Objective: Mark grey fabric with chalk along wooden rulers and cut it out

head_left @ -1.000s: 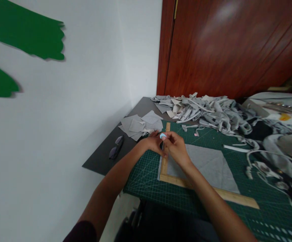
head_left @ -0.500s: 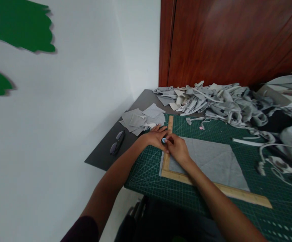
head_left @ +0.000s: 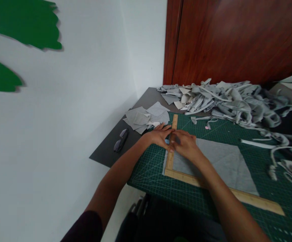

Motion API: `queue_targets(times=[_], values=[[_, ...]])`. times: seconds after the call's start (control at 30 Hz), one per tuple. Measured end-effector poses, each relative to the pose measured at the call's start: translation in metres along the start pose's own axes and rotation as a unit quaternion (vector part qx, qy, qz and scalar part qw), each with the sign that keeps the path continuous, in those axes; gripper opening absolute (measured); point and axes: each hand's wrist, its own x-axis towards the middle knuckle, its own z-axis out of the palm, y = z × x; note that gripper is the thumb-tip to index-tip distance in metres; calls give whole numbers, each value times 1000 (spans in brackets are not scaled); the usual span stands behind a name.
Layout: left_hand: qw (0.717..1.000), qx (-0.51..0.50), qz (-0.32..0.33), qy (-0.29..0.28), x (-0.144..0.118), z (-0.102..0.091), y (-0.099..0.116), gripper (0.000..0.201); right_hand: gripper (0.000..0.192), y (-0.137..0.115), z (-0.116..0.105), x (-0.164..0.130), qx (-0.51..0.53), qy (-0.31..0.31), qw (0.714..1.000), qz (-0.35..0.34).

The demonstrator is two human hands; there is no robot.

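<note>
Room: white wall (head_left: 85,101) with green painted shapes (head_left: 22,23) on your left; dark red wooden door (head_left: 236,40) behind the desk.
Desk: dark grey desk (head_left: 105,151) in the corner, carrying a green cutting mat (head_left: 156,174) with a white grid. Landmark for all places below: the cutting mat.
L-square: wooden L-square ruler (head_left: 172,164) lies flat on the mat, short arm running away from you at the mat's left part, long arm running to the right along its near part.
Fabric: grey fabric square (head_left: 223,161) lies flat on the mat, tucked into the inside corner of the ruler.
Left hand: your left hand (head_left: 158,136) rests at the mat's left edge, fingers spread and flat, touching the ruler's short arm. It grips nothing.
Right hand: your right hand (head_left: 186,146) lies on the ruler and the fabric's far left corner, fingers curled low. A small blue object (head_left: 167,142) shows at its fingertips; you cannot tell whether it is pinched.
Cut pieces: small grey fabric pieces (head_left: 146,117) stacked just off the mat's far left corner.
Scraps: heap of grey fabric strips (head_left: 223,101) along the mat's far edge.
Glasses: dark glasses (head_left: 120,140) on the desk, left of the mat.
</note>
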Motion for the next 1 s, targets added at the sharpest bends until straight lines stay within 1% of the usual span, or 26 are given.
queue_targets(times=[0.1, 0.17, 0.23, 0.4, 0.5, 0.57, 0.73, 0.87, 1.0], values=[[1000, -6, 1, 7, -1, 0, 1, 137, 51, 2, 2, -5, -33, -48, 998, -4], [1000, -9, 2, 6, -2, 1, 1, 137, 53, 4, 3, -7, -45, -66, 997, -6], [1000, -11, 2, 4, -1, 1, 0, 137, 52, 6, 3, -7, -50, -75, 996, -1], [1000, -21, 17, 6, 0, 2, -3, 138, 49, 8, 5, -6, -53, -75, 996, 2], [997, -56, 38, 30, 4, 2, -9, 137, 46, 8, 6, -7, -59, -75, 995, 9], [995, -69, 53, 55, 8, 2, -15, 129, 45, 9, 6, -8, -62, -74, 995, 15], [992, -22, 65, 101, 17, 6, -29, 89, 48, 11, 8, -10, -61, -71, 996, 12], [989, -15, 71, 125, 21, 8, -36, 74, 53, 12, 8, -10, -73, -75, 994, 15], [984, -8, 65, 164, 25, 10, -36, 58, 54, 11, 6, -10, -88, -89, 992, 17]])
